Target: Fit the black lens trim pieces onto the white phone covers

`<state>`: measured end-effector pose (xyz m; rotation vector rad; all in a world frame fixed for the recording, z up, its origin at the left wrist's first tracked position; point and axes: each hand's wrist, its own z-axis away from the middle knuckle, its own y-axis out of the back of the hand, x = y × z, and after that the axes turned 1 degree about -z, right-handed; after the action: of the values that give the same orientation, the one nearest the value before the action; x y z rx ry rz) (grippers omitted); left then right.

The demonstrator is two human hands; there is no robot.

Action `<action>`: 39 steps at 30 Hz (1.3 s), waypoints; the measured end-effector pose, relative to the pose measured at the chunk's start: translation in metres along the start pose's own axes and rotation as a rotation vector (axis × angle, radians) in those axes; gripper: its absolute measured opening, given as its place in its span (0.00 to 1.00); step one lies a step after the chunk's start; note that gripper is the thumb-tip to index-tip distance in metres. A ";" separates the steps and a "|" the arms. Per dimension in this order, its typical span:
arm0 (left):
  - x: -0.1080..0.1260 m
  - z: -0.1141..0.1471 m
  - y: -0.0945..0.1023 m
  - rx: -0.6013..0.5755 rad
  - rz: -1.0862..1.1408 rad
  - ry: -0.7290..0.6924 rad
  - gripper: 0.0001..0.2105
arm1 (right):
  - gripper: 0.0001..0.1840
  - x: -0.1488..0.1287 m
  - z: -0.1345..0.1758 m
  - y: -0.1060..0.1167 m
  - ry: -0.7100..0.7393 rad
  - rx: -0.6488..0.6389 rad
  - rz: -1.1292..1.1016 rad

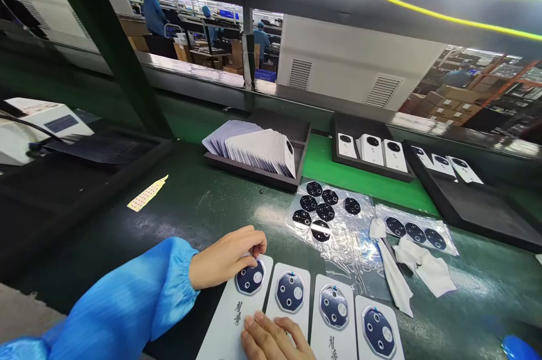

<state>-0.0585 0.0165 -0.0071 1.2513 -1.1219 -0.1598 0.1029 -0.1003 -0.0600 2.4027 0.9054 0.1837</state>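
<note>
Four-cornered white phone back covers with dark octagonal camera plates lie in a row at the front; the leftmost cover (224, 315) has dark lettering. My left hand (224, 258) is over its camera plate (249, 278), thumb and fingers curled together near the plate's top edge. Whatever they may pinch is hidden. Lower down, my right hand (277, 337) rests with fingers stretched out on the leftmost cover and the second cover (292, 275). A third cover (332, 332) and a right-hand cover (376, 337) lie alongside; small blue tabs show on their plates.
Beyond my hands, a clear sheet (347, 241) carries several dark octagonal pieces. White cloths (427, 267) lie to its right. A black tray (271, 179) holds stacked covers; a smaller tray (372, 167) stands behind. A yellow strip (148, 193) lies left. People work in the background.
</note>
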 end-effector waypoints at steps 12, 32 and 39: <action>0.003 -0.010 0.003 -0.117 -0.001 0.013 0.13 | 0.22 -0.008 0.011 -0.008 0.059 0.014 -0.016; 0.010 0.035 -0.029 0.152 -0.289 -0.322 0.13 | 0.23 -0.002 0.008 -0.004 0.108 -0.005 -0.003; 0.011 0.082 -0.009 -0.016 0.175 -0.123 0.08 | 0.19 -0.008 0.002 -0.004 0.043 -0.004 -0.032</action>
<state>-0.1097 -0.0490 -0.0163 1.1353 -1.3283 -0.1150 0.0950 -0.1043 -0.0627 2.3873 0.9618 0.2255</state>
